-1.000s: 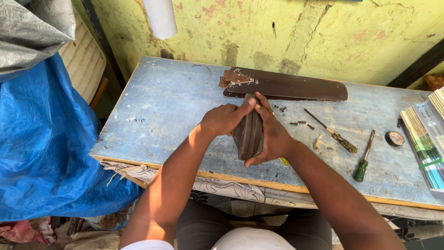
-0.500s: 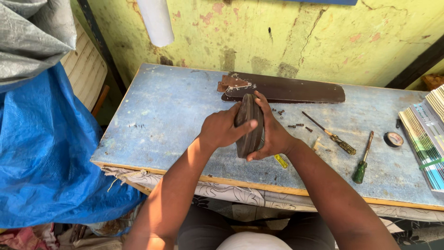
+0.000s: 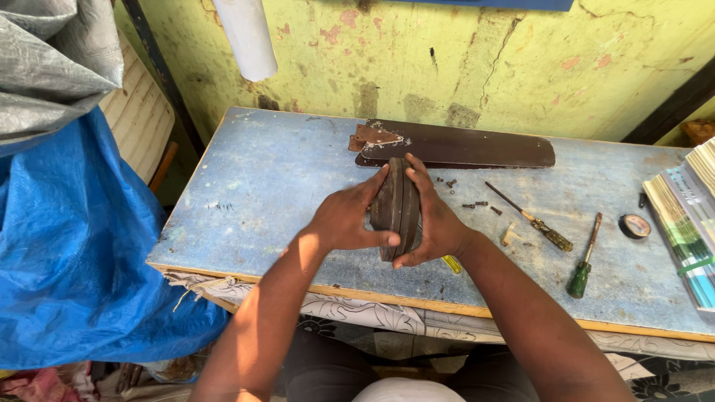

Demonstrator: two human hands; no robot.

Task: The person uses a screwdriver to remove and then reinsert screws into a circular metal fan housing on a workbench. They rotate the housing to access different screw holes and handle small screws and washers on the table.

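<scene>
— While both hands gripped, what did they hold?
— The left hand (image 3: 346, 221) and right hand (image 3: 436, 219) clasped dark brown fan blades (image 3: 397, 205) on edge at frame centre, above the blue table (image 3: 261, 186).
— Nearby?
— Two screwdrivers (image 3: 585, 257) lay right of centre.

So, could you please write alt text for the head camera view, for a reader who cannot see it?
A person's left hand and right hand press together two dark brown curved pieces standing on edge on a worn blue table. Behind lies a long brown blade; to the right are loose screws, two screwdrivers and a tape roll.
</scene>
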